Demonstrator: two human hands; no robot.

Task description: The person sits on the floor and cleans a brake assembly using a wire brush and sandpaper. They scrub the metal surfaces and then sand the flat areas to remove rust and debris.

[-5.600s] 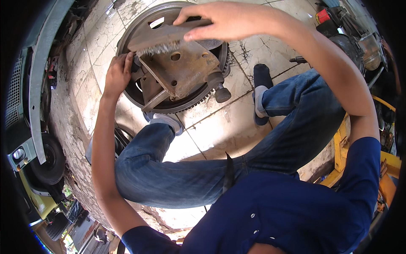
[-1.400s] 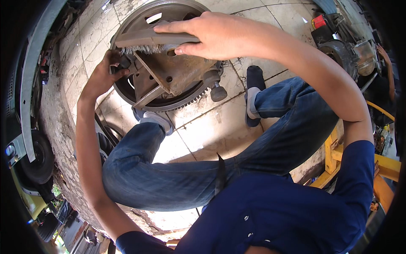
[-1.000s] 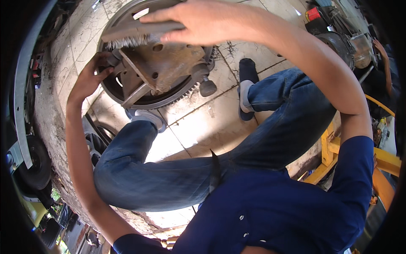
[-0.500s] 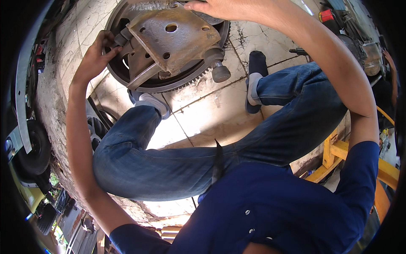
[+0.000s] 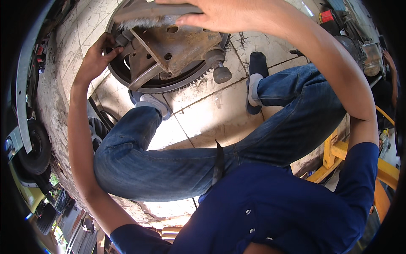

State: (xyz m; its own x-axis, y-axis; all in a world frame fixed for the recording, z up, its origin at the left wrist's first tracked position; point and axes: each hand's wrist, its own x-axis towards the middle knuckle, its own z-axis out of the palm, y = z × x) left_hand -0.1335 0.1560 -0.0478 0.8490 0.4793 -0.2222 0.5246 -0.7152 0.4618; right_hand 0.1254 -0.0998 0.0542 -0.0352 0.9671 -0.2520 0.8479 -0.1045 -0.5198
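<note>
A rusty metal bracket (image 5: 188, 48) with several holes in its plate rests on a toothed flywheel ring (image 5: 163, 89) on the floor. My left hand (image 5: 97, 57) is closed on a round metal stub (image 5: 124, 38) at the bracket's left side. In my right hand (image 5: 211, 15) is a wire brush (image 5: 146, 15); its long handle lies under my fingers, and its bristles touch or nearly touch the bracket's far left edge. A cylindrical stud with a round end (image 5: 220, 72) sticks out at the bracket's right corner.
My legs (image 5: 292, 122) in jeans stretch either side of cracked floor tiles (image 5: 203, 106). A yellow wooden frame (image 5: 334, 152) stands at the right. To the left are a rough low wall edge (image 5: 55, 114) and a tyre (image 5: 36, 146). Another person's arm (image 5: 391, 72) shows at the far right.
My right hand has moved nearer and slightly left, bringing the wire brush down over the bracket's far left part. My left hand keeps its hold, almost unmoved.
</note>
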